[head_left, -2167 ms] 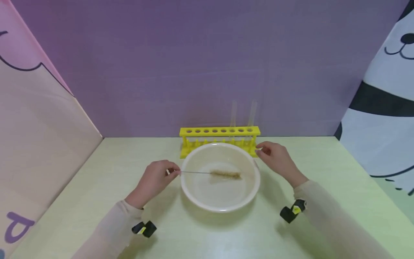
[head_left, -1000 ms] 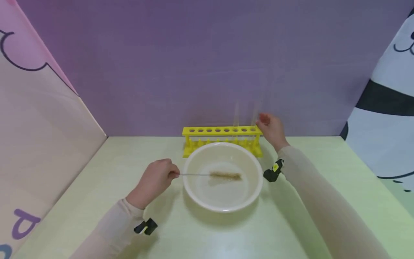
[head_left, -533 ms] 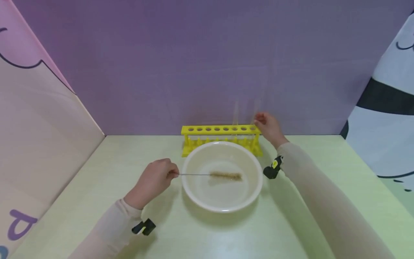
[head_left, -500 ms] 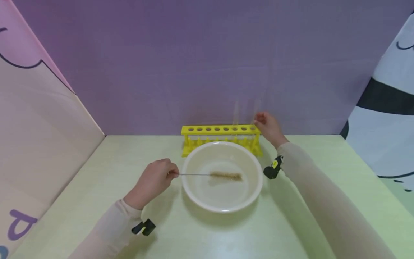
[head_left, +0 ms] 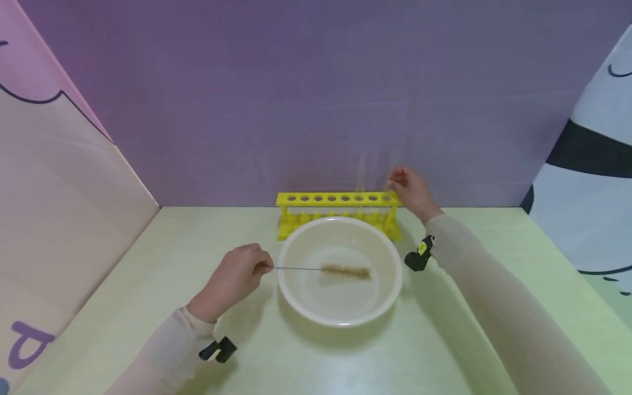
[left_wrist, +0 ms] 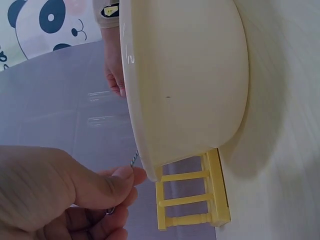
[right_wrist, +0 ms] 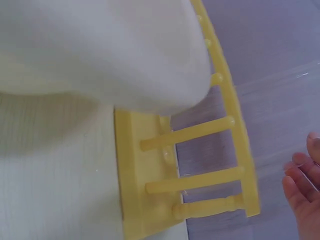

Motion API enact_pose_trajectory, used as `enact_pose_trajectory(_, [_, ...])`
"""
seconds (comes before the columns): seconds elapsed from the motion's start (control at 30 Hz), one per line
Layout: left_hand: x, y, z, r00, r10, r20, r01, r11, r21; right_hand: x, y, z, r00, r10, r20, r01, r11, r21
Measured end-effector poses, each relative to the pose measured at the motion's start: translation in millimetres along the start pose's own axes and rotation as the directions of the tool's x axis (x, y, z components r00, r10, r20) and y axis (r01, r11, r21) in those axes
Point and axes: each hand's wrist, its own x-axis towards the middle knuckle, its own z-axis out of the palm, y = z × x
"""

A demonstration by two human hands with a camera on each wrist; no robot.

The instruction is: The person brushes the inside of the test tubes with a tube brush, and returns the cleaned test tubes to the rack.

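My left hand (head_left: 233, 280) pinches the twisted wire handle of a test tube brush (head_left: 345, 271) between thumb and fingers. The brush lies level over the round cream basin (head_left: 340, 321), its tan bristles inside the rim. Behind the basin stands a yellow test tube rack (head_left: 316, 199), with two clear test tubes upright in its right part. My right hand (head_left: 413, 189) is at the rightmost test tube (head_left: 393, 164), its thumb and fingertips pinching the upper part. The other test tube (head_left: 361, 173) stands just left of it. In the right wrist view only curled fingers (right_wrist: 300, 175) show at the right edge.
The basin stands on a pale table (head_left: 197, 230) and partly hides the rack's base. A purple backdrop (head_left: 296, 109) rises close behind the rack. Printed panels flank both sides, a panda panel (head_left: 582, 214) on the right.
My right hand has gone from beside the rack's lower right end up to the rightmost test tube. It stays nearly still there lately. The left hand and brush have barely moved.
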Motion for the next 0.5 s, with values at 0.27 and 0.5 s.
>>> enact_pose_trajectory(0.27, [-1.4, -0.9, 2.2, 0.999, 0.008, -0.042, -0.008, 1.0, -0.005, 2.7, -6.7, -3.6, 0.987, -0.094, -0.127, 0.096, 0.995, 0.014])
enact_pose_trajectory(0.5, [-2.4, -1.9, 2.8, 0.999, 0.017, -0.048, -0.016, 1.0, 0.011, 2.1, -12.3, -8.5, 0.963, -0.204, -0.175, 0.208, 0.978, 0.006])
